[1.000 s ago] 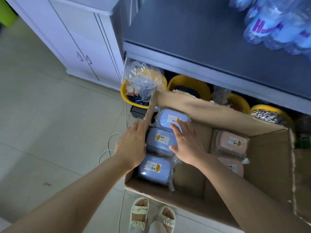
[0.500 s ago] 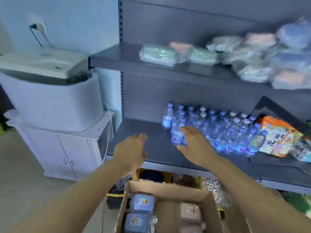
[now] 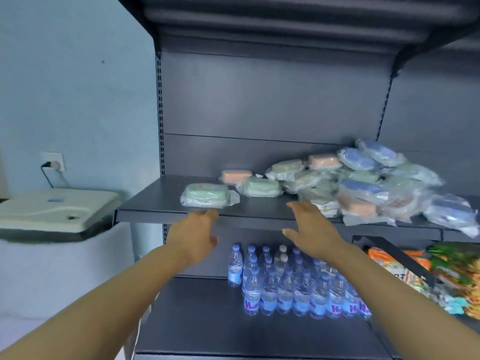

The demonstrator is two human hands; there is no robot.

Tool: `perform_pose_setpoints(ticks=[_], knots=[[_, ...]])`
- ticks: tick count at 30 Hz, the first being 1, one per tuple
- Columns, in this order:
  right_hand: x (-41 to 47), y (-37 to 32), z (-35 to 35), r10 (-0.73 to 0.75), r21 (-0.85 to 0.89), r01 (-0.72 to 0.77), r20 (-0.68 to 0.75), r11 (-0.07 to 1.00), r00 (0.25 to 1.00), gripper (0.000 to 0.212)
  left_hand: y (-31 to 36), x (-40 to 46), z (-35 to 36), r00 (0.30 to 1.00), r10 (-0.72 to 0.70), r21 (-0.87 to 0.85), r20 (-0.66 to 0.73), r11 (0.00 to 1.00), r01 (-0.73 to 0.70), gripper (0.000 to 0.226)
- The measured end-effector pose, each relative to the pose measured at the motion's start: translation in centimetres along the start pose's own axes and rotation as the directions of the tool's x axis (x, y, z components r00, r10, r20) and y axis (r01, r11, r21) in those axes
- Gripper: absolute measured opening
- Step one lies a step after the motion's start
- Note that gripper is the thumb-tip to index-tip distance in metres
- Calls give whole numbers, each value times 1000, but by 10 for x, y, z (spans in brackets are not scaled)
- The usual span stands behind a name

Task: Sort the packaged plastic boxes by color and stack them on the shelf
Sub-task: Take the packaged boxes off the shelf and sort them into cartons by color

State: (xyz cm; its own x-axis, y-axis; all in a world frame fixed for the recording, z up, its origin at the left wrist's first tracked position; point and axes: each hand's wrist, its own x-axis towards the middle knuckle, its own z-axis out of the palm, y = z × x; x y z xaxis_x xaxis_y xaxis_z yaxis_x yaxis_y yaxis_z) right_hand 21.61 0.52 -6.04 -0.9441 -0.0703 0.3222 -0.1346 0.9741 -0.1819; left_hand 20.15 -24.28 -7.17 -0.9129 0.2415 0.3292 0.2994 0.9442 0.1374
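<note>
On the middle shelf [image 3: 155, 201] of a dark grey metal rack: packaged plastic boxes, each sealed in clear film. One green box [image 3: 205, 195] lies alone near the shelf's front edge, toward its left end. Behind it a pink box [image 3: 235, 176] and a second green box [image 3: 259, 187] lie flat, near each other. A loose, unsorted heap of boxes [image 3: 363, 183], green, pink and blue mixed, fills the right part of the shelf, several spilling to the front edge and tilted.

Left hand [image 3: 193, 233]: fingers extended and relaxed, holding nothing, raised at the front edge just below the lone green box; whether the fingertips touch the film cannot be told. Right hand [image 3: 310, 231]: palm down, fingers spread apart, holding nothing, over the front edge beside the heap.

Lower shelf [image 3: 197, 318]: a block of small water bottles [image 3: 285, 284] with blue labels at its middle, snack packets [image 3: 441, 276] at its right end. Pale blue wall [image 3: 78, 87] to the left, with a socket [image 3: 53, 161]; below it a white machine [image 3: 54, 209] with a cream lid
</note>
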Motion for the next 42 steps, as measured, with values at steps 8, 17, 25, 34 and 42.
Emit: perform_pose_setpoints(ticks=[8,17,25,34,42], knots=[[85,47,0,-90,14,90,-26,996,996,74,-1,80,5,996,-78,88,-48,993,82,66],[195,50,48,-141,35,140,29,990,990,77,-39,157,29,993,-82,187,82,980,66,75],[245,50,83,-65,-93,74,91,993,994,80,-68,198,42,962,-41,80,269,997,20,85],[240,29,82,-125,-183,127,20,975,992,75,-90,196,42,954,35,-18,297,999,-31,144],[228,29,82,-59,-60,63,66,996,996,75,-80,184,42,981,-28,70,194,997,15,86]])
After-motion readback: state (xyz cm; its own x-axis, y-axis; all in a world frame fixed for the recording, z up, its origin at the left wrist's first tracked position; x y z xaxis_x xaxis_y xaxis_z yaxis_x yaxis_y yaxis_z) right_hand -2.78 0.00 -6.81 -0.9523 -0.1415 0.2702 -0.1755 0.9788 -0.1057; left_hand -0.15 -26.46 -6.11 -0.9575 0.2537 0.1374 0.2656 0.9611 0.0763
